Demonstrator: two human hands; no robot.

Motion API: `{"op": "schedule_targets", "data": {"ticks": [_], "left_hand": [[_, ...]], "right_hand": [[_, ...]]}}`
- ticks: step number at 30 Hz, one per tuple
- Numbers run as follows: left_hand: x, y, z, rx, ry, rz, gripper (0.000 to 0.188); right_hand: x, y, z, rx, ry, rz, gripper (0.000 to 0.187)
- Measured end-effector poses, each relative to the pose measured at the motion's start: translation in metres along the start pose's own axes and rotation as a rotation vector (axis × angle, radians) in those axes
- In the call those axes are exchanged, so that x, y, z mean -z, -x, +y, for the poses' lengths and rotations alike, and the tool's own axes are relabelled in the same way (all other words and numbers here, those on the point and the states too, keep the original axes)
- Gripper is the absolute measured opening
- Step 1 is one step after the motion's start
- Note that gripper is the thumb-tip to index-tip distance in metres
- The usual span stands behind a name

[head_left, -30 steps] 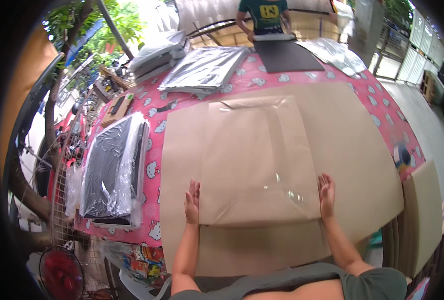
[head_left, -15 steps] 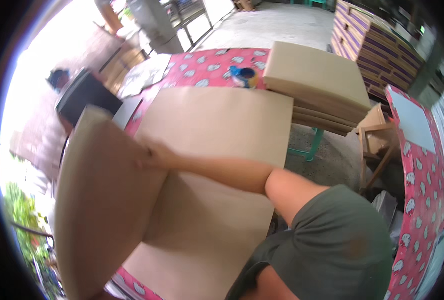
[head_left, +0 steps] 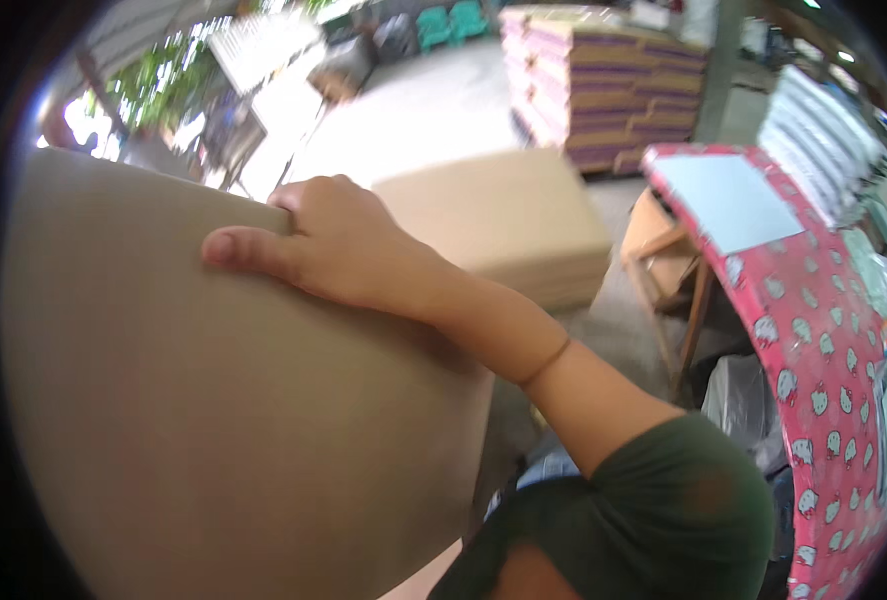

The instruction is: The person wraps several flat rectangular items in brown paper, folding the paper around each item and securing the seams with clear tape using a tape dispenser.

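A large brown cardboard sheet (head_left: 214,420) stands upright and fills the left half of the view. My right hand (head_left: 334,240) grips its top edge, thumb stretched along the near face and fingers curled over the far side. My right forearm, with a thin band at the wrist, runs down to a dark green sleeve at the lower right. My left hand is out of sight. Just beyond my hand lies a thick stack of the same brown sheets (head_left: 504,220).
A table with a pink patterned cover (head_left: 814,330) curves down the right side, with a pale blue sheet (head_left: 734,200) on it. A wooden frame (head_left: 684,290) and a plastic bag (head_left: 744,400) sit beside it. Tall stacks of bundled boards (head_left: 604,90) stand on the concrete floor behind.
Both hands lay flat on a sheet on the table; since then the sheet has come up off the table, I have turned right, and the stack is closer.
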State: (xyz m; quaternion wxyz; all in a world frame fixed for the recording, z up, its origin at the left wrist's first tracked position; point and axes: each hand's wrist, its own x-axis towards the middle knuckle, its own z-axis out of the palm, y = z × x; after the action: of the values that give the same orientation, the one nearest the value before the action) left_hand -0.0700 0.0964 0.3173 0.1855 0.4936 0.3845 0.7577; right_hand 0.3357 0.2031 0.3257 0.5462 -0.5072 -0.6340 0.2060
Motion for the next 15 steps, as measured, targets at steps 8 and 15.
{"op": "schedule_targets", "data": {"ticks": [8, 15], "left_hand": [[-0.238, 0.033, -0.159, 0.252, 0.919, -0.045, 0.035], [-0.378, 0.083, -0.26, 0.149, 0.315, -0.372, 0.055]], "right_hand": [[0.193, -0.067, 0.0, 0.241, 0.474, 0.354, 0.075], [0.257, -0.204, 0.139, 0.033, 0.89, 0.203, 0.083]]}}
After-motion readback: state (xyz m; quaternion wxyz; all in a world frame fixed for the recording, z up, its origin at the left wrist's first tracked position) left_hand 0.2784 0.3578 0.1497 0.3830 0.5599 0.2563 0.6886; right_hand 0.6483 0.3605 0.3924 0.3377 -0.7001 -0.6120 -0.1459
